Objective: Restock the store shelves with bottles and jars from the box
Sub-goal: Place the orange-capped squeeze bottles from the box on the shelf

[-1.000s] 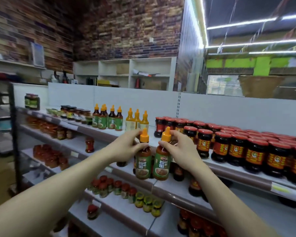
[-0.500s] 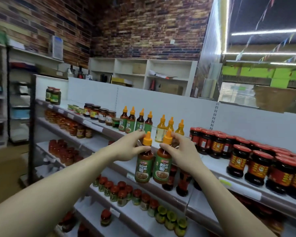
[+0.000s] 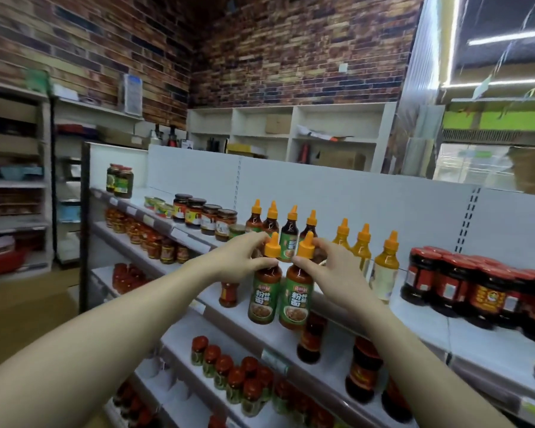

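Observation:
I hold two sauce bottles with orange caps and green labels in front of the top shelf (image 3: 195,242). My left hand (image 3: 241,257) grips the neck of the left sauce bottle (image 3: 264,291). My right hand (image 3: 334,264) grips the neck of the right sauce bottle (image 3: 297,296). Both bottles hang upright, side by side and nearly touching, just in front of a row of matching bottles (image 3: 289,230) that stand on the top shelf. The box is not in view.
Yellow squeeze bottles (image 3: 386,267) stand right of my hands, then red-lidded dark jars (image 3: 451,282). Dark-lidded jars (image 3: 204,214) fill the shelf to the left. Lower shelves (image 3: 327,362) hold more jars and bottles. White cubby shelves (image 3: 290,131) line the brick wall behind.
Both hands with their bottles have shifted left along the top shelf, from in front of the yellow bottles to in front of the matching green-label bottles. My view has panned left.

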A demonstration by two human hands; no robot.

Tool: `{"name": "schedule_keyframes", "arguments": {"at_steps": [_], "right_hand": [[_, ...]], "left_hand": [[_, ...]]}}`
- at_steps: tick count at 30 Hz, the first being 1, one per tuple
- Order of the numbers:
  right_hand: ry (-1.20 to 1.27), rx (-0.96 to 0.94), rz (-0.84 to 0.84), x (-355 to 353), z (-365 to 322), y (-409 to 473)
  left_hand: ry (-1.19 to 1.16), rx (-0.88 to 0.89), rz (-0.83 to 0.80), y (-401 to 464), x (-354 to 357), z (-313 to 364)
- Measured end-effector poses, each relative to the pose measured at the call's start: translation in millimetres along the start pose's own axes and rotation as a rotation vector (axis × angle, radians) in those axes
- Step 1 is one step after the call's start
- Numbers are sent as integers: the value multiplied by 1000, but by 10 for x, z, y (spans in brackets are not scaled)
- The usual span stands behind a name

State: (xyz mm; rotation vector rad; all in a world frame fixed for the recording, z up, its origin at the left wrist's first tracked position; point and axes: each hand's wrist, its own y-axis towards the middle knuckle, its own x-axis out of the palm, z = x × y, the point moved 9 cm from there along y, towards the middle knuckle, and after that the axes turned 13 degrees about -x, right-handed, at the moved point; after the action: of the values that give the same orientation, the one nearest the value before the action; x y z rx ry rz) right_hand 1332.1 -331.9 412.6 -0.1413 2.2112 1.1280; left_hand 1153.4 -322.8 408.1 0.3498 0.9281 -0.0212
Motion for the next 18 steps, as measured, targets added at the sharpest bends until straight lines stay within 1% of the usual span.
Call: {"name": "schedule_keyframes", "arguments": {"at_steps": [5,8,12,18], "right_hand": [[-40,-10,20,20,342,460],[-42,-5,25,45,507,617],[-70,10,66,22,690,801],[-170,81,137,-50,882,1015]], "left_hand": [[40,9,41,533,-79,-102],[-35,26,16,745,-86,-101],[-9,61,6,1089,-126,-61],[8,165,0,1593,-142,-25]]}}
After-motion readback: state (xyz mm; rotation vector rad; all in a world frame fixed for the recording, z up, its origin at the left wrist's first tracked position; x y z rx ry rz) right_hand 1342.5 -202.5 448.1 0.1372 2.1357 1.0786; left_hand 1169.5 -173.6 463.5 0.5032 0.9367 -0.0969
